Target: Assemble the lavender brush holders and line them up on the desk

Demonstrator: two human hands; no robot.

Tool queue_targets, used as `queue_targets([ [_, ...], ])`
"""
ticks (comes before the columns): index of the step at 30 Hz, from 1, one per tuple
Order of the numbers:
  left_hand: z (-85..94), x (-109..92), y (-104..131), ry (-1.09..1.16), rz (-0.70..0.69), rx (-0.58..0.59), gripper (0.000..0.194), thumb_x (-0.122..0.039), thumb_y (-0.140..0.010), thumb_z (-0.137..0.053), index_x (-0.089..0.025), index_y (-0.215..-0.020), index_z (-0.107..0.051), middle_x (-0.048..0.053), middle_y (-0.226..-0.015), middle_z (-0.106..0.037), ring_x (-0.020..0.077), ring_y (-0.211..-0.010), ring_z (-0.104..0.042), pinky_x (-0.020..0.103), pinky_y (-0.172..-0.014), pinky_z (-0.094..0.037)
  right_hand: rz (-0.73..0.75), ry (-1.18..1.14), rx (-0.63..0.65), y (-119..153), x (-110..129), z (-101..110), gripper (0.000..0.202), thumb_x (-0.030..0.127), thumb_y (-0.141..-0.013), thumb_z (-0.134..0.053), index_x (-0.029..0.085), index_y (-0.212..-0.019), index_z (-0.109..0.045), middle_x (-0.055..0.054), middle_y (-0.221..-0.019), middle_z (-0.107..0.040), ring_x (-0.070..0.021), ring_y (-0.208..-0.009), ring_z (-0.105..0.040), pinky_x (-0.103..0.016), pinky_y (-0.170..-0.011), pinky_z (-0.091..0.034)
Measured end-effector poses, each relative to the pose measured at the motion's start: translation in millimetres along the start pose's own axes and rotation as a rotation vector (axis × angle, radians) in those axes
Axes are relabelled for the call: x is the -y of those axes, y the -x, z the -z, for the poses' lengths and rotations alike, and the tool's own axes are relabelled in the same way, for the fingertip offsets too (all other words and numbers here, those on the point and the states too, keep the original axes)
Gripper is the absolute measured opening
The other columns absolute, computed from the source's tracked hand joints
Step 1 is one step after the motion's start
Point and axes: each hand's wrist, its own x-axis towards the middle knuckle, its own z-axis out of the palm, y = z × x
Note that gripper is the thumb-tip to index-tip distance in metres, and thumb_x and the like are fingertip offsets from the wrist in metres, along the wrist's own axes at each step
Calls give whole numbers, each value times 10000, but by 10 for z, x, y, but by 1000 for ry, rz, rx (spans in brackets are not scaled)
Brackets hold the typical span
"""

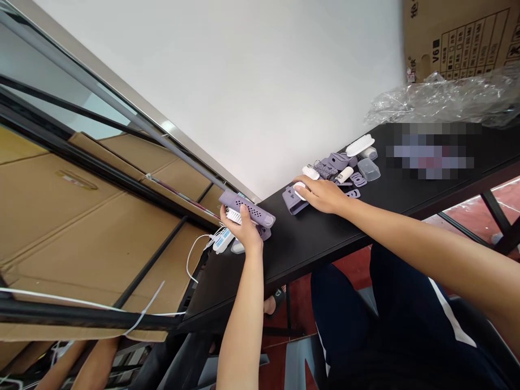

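- While the left hand (247,233) holds the purple panel (252,210) above the left part of the black table (227,290), its thumb lies on the perforated face and its fingers curl around the far edge.
- A white brush (234,216) shows bristles between panel and palm; whether the two are joined cannot be determined.
- Right hand (323,195): thumb and forefinger stand narrowly apart at a white piece (299,189) over the purple holder (294,201). Whether they grip it cannot be determined.
- The holder rests on the table, near the wall (244,97).
- Beyond the right hand, loose parts lie grouped: a white roll (345,174), a clear cup (369,169) and a white oval (359,145), among purple pieces.
- A power strip (223,240) lies at the table's left end, just beside the left hand.
- At far right, clear wrap (447,100) lies before a carton (459,40).
- One area of the tabletop is pixelated; contents unreadable.
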Motion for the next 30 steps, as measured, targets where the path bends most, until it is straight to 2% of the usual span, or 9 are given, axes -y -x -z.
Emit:
queue_targets([
  [3,-26,106,-53,124,190,85,679,-613,-977,-455,-235,-1527,-328,149,-1391,-607,199,-1198,-673,324,-965,-562,-10,23,5,-7,-7,-22,493,557,-1051,-324,275,-1354,-591,-60,-968,-765,-292,-938,-701,-343,-784,-439],
  [5,-41,111,-39,179,260,175,699,-652,-954,-470,-258,-1519,-351,128,-1355,-638,194,-1140,-696,309,-909,-579,-14,37,9,-11,-9,-30,450,543,-1048,-343,278,-1272,-630,-53,-937,-762,-279,-889,-698,-333,-750,-429],
  [9,-39,9,21,235,336,234,689,-632,-944,-495,-261,-1512,-374,137,-1383,-629,225,-1209,-668,346,-949,-573,-4,78,18,-14,0,-33,343,457,-1031,-414,275,-1190,-657,-51,-938,-763,-257,-833,-692,-319,-703,-406],
  [11,-19,-64,40,142,309,230,725,-598,-912,-584,-241,-1512,-386,155,-1429,-600,251,-1286,-625,378,-1029,-537,-3,89,17,-12,2,-34,317,426,-1024,-430,271,-1179,-659,-54,-955,-768,-252,-822,-691,-315,-688,-398],
  [15,15,-208,65,-235,176,290,797,-558,-847,-708,-252,-1521,-415,157,-1484,-570,323,-1364,-565,473,-1136,-448,16,108,3,-3,-10,-44,264,363,-1003,-456,270,-1141,-661,-50,-963,-776,-251,-821,-697,-311,-660,-378],
  [19,-25,-274,112,-403,110,336,799,-565,-844,-702,-239,-1523,-436,196,-1438,-608,396,-1288,-611,547,-1042,-496,27,121,-3,1,-29,-61,247,345,-995,-463,272,-1123,-662,-44,-950,-778,-250,-804,-698,-310,-658,-368],
  [23,-77,-271,170,-499,9,357,767,-577,-822,-716,-235,-1474,-503,209,-1348,-658,415,-1170,-665,542,-948,-535,26,134,-10,-6,-40,-71,267,354,-1003,-461,271,-1153,-665,-42,-958,-781,-248,-829,-709,-306,-667,-375],
  [27,-123,-312,185,-687,29,428,700,-548,-886,-642,-252,-1498,-478,198,-1398,-610,403,-1156,-665,529,-940,-537,-8,143,-2,-8,-35,-63,261,339,-994,-470,272,-1153,-666,-27,-958,-783,-229,-821,-703,-294,-661,-365],
  [30,-181,-311,157,-762,29,483,627,-430,-913,-620,-259,-1500,-483,192,-1466,-538,397,-1246,-611,512,-961,-529,-18,155,-4,-3,-21,-53,259,331,-994,-466,277,-1152,-664,-20,-958,-783,-220,-813,-697,-290,-656,-351],
])
